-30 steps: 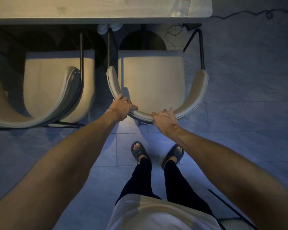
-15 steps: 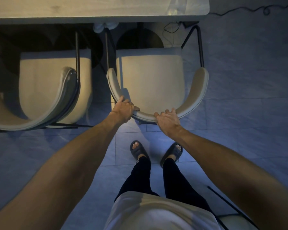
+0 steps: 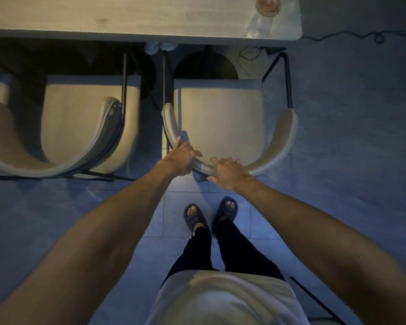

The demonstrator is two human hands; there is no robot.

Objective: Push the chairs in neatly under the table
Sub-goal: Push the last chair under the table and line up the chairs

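**Both Hands on the Chair Back at the Dining Table**

As I stood in dark slide sandals [image 3: 195, 218] on the grey tiled floor [image 3: 349, 160], I had both arms stretched out to the cream armchair on the right [image 3: 217, 118]. My left hand [image 3: 181, 158] was wrapped around the left part of its curved backrest [image 3: 274, 146], thumb on the inner side and fingers curled over the rail. My right hand [image 3: 227, 171] lay just beside it on the middle of the same rail, fingers draped loosely over the top and thumb beneath the outer edge, in a light hold, not a tight clench. The chair faced the pale wooden table [image 3: 127, 17], its seat out in the open short of the table edge, with the black metal legs reaching toward the shadow under the tabletop. A second cream armchair [image 3: 85, 127] stood just beside it on the left, at about the same depth. A glass [image 3: 267, 4] rested on the table's far right corner, and a black cable [image 3: 361, 36] trailed across the floor beyond it.
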